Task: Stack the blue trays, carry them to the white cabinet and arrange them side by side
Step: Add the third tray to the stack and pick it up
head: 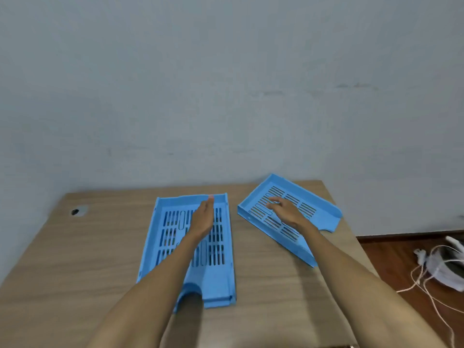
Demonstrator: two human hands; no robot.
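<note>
Two light-blue plastic letter trays lie apart on a wood-grain surface (75, 259) set against a pale wall, each with rows of slots cut through its floor and low walls on three sides. The left tray (226, 247) sits flat and square to the surface's near edge, its scooped open end toward the viewer, and a doubled edge at that near end suggests a second tray nested under it, though this cannot be confirmed. The right tray (324, 209) lies near the surface's far right corner, turned at an angle, its slotted floor facing up.
</note>
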